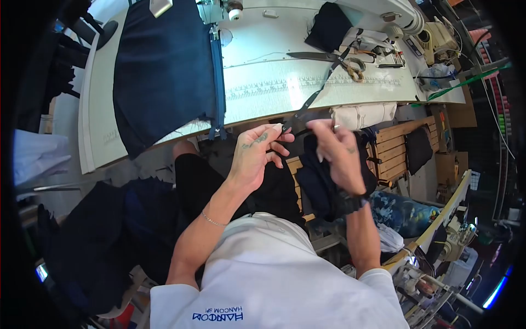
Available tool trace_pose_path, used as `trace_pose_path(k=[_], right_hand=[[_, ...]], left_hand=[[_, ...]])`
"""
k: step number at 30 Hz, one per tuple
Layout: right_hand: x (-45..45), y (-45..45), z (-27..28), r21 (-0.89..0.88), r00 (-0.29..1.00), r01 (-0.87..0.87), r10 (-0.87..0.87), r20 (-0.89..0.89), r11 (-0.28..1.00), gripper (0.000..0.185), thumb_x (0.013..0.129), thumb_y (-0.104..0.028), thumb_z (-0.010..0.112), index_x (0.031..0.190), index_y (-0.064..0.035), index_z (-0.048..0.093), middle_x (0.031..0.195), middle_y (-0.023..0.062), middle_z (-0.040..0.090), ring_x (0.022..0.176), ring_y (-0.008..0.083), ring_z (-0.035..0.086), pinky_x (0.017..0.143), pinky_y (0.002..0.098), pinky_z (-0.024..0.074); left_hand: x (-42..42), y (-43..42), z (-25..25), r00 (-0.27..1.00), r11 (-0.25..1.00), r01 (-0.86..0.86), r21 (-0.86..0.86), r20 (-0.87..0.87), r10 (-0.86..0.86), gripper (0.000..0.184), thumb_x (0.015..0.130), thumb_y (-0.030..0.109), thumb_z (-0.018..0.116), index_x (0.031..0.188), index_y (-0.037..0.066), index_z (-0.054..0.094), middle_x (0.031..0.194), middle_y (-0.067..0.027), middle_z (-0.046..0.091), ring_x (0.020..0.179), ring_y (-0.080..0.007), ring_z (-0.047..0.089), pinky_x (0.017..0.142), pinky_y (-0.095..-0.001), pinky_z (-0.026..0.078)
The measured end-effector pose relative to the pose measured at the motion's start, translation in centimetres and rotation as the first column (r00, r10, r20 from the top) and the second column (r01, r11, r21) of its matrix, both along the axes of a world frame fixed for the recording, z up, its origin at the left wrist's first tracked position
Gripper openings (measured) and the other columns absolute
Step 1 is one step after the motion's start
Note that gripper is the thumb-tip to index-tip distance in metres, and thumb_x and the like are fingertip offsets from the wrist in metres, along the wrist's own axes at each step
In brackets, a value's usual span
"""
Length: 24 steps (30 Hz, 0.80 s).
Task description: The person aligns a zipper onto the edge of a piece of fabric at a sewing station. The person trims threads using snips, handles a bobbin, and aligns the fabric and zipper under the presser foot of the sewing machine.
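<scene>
My left hand (256, 156) is closed in a pinch on a black ribbon with small white marks (313, 97), just in front of the table edge. From those fingers the ribbon slants up and right across the table, passing by the scissors (323, 56). Close by on the right, my right hand (338, 151) is curled and somewhat blurred. A dark streak lies between the two hands, but what the right fingers hold is not clear. Dark navy fabric (164, 71) with a zipper (217, 88) along its edge lies at the sewing machine's presser foot (214, 34).
A printed ruler (263, 88) runs along the white table (257, 66). A dark fabric piece (329, 26) and small tools lie at the back right. Rolled pale cloth (364, 115) rests by the front edge, above a slatted wooden bench (402, 145). Dark cloth (104, 230) is heaped at left.
</scene>
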State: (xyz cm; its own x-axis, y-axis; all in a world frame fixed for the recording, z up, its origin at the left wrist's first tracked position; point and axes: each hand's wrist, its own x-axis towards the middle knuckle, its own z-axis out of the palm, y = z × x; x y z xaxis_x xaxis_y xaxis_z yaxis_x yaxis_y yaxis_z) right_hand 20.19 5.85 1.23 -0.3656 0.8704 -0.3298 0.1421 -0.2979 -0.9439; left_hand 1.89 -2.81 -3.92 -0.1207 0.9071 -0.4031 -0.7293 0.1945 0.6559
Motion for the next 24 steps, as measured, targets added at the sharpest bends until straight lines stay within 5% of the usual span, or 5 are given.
trace_pose_path(k=[3,9,13,19,24], right_hand=[[-2.0,-0.6,-1.4,-0.172,0.994,0.010,-0.028,-0.103,0.985,0.020,0.107,-0.025,0.075,0.103,-0.0053,0.075,0.066,-0.0127,0.046,0.053,0.0006,0.035,0.052,0.0228,0.0301],[-3.5,-0.2,-2.7,-0.185,0.986,-0.001,-0.030,-0.164,0.983,0.022,0.107,-0.021,0.074,0.088,-0.0110,0.067,0.063,-0.0129,0.046,0.051,0.0003,0.035,0.051,0.0228,0.0302],[-3.3,-0.3,-2.8,-0.189,0.982,0.017,-0.052,-0.183,0.982,0.022,0.107,-0.020,0.074,0.087,-0.0116,0.067,0.064,-0.0129,0.047,0.051,0.0006,0.034,0.052,0.0228,0.0306],[-2.6,-0.7,-2.1,-0.210,0.987,0.034,-0.065,-0.144,0.977,0.016,0.111,-0.024,0.069,0.105,-0.0098,0.065,0.071,-0.0092,0.049,0.052,0.0017,0.036,0.051,0.0224,0.0308],[0.9,-2.0,-2.2,-0.306,0.981,-0.081,0.022,-0.192,0.949,0.033,0.118,-0.034,0.053,0.130,-0.0040,0.060,0.086,-0.0019,0.052,0.051,0.0030,0.036,0.041,0.0205,0.0283]], left_hand=[[-0.1,-0.2,-0.2,0.999,0.999,0.038,0.000,-0.008,-0.038,0.028,0.111,0.022,0.066,0.116,-0.003,0.076,0.103,-0.0127,0.080,0.074,-0.0123,0.072,0.055,-0.0259,0.057],[-0.9,-0.8,0.4,0.998,1.000,-0.004,0.009,0.064,0.003,0.033,0.110,0.024,0.068,0.121,-0.006,0.074,0.108,-0.0178,0.081,0.078,-0.0156,0.074,0.060,-0.0281,0.061],[-1.2,-0.3,-0.3,0.989,0.997,0.064,0.053,-0.135,-0.056,0.034,0.109,0.024,0.071,0.123,-0.007,0.072,0.104,-0.0181,0.081,0.076,-0.0173,0.076,0.062,-0.0290,0.062],[-1.0,0.1,-0.9,0.960,0.990,0.123,0.069,-0.259,-0.102,0.031,0.108,0.022,0.073,0.121,-0.007,0.073,0.101,-0.0157,0.081,0.075,-0.0155,0.076,0.061,-0.0274,0.062],[-1.0,0.0,-0.7,0.962,0.998,0.050,0.033,-0.270,-0.040,0.025,0.108,0.019,0.073,0.119,-0.004,0.074,0.099,-0.0120,0.080,0.076,-0.0136,0.076,0.059,-0.0246,0.060]])
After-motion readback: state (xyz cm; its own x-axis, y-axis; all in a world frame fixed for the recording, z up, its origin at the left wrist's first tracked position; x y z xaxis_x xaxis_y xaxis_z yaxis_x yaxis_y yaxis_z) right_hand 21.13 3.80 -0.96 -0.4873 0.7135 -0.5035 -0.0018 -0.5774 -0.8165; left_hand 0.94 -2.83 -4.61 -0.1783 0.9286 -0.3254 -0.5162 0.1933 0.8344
